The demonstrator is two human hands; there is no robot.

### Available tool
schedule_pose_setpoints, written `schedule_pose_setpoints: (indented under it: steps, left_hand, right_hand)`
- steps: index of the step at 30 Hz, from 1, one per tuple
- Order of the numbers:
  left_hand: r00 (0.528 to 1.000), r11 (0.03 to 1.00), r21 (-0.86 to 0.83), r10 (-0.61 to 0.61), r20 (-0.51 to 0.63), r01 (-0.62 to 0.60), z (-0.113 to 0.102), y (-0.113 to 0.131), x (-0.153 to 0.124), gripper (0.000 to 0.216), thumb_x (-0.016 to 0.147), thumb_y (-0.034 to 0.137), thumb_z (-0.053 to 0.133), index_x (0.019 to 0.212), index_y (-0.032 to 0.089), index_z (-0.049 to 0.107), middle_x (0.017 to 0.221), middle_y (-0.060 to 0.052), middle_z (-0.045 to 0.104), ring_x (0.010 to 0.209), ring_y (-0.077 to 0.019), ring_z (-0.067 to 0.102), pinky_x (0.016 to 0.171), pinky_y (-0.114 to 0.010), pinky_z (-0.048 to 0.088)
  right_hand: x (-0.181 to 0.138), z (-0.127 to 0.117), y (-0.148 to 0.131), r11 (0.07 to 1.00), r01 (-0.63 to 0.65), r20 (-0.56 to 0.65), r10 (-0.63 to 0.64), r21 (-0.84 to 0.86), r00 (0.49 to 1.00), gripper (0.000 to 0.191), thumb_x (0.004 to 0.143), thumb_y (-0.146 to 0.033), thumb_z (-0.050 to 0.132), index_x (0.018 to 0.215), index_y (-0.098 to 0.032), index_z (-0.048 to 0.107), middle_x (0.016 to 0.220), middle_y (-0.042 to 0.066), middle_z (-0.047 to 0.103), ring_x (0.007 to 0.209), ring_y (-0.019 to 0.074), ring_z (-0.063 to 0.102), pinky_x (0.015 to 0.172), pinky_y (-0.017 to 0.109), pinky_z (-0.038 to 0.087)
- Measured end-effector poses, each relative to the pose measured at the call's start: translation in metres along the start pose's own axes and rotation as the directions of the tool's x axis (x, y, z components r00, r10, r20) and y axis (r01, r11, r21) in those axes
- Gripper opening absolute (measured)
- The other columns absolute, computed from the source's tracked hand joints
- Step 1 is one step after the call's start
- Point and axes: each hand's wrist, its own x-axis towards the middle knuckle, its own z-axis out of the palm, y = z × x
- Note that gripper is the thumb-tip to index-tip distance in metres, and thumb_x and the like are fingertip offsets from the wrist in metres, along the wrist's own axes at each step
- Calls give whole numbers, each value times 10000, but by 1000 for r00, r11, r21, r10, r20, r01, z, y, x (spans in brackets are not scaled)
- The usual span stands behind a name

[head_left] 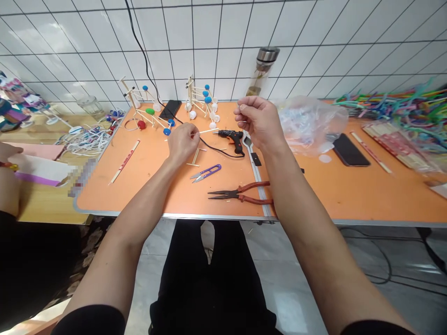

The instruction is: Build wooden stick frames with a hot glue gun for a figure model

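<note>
White tiled wall (233, 28) behind an orange table (181, 200) — glossy grey floor (288, 274) below.

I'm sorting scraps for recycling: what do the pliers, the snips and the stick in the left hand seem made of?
Pliers: dark, dull metal nose, probably steel; smooth reddish grips, perhaps plastic or rubber.
Snips: silvery blades, likely steel; smooth purple handle, either plastic or coated metal.
Stick in the left hand: pale and matt, likely wood, though no grain is discernible.

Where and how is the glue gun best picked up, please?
Probably by its black handle, coming from the right with the right hand: the glue gun lies with its nozzle pointing left and that handle angled toward the person.
</note>
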Motion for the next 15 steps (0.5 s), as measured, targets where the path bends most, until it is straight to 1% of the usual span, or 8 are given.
schedule_pose_setpoints:
  steps: [3,5,8,10,12,13,14,15]
  left_hand:
    - [1000,1000,-6,-16,5,16,-1,2,0,117,952,205,625,906,250,723,1061,-86,845,1086,-315,770,845,-420,495]
    - [1000,1000,-11,-27,7,27,-1,4,0,112,947,208,628,901,254,720,1064,-83,845,1081,-314,765,846,-420,494]
    - [1000,999,-41,-22,14,23,-1,8,-1,117,941,200,625,883,259,709,1063,-82,843,1077,-317,755,850,-426,491]
    - [1000,998,-66,-16,22,17,-2,9,-1,116,932,192,628,873,259,701,1061,-91,841,1080,-327,751,853,-435,487]
    - [1000,996,-82,-14,22,16,-2,10,-1,110,925,193,633,865,259,697,1055,-96,839,1076,-333,749,848,-439,481]
    - [1000,996,-89,-15,18,17,-2,10,-1,107,925,198,635,864,259,698,1054,-96,840,1072,-332,749,844,-438,479]
    - [1000,995,-96,-18,11,19,-2,10,-2,105,926,204,637,864,259,701,1052,-94,840,1066,-330,749,840,-435,477]
    - [1000,994,-103,-21,4,22,-2,10,-2,104,929,212,638,867,259,706,1052,-92,841,1061,-325,749,836,-430,476]
  right_hand:
    - [-2,-3,-16,1000,-1,7,0,27,1000,219,891,-273,868,975,-259,666,877,-24,752,747,107,709,621,200,561]
    - [-5,-7,-25,1000,18,12,-18,-1,1000,204,897,-266,864,958,-254,670,891,-17,760,759,113,720,651,218,574]
    - [-16,-16,-37,989,75,21,-73,-126,997,126,939,-262,819,971,-240,699,928,8,773,797,142,742,708,272,598]
    - [-33,-25,-42,950,145,81,-127,-278,989,82,967,-269,788,1013,-228,733,945,27,778,834,176,756,754,323,613]
    - [-61,-36,-44,854,233,236,-133,-466,962,119,970,-289,776,1067,-221,769,954,41,793,880,219,765,820,388,629]
    - [-78,-42,-43,780,280,345,-88,-560,935,144,976,-309,759,1086,-221,787,988,53,812,925,246,774,869,427,634]
    - [-95,-48,-40,691,331,437,-24,-643,899,204,987,-338,742,1149,-229,803,1098,73,833,1021,279,784,943,469,630]
    - [-112,-55,-35,587,378,489,35,-716,871,308,965,-384,778,1237,-240,805,1228,101,835,1113,321,784,979,501,628]
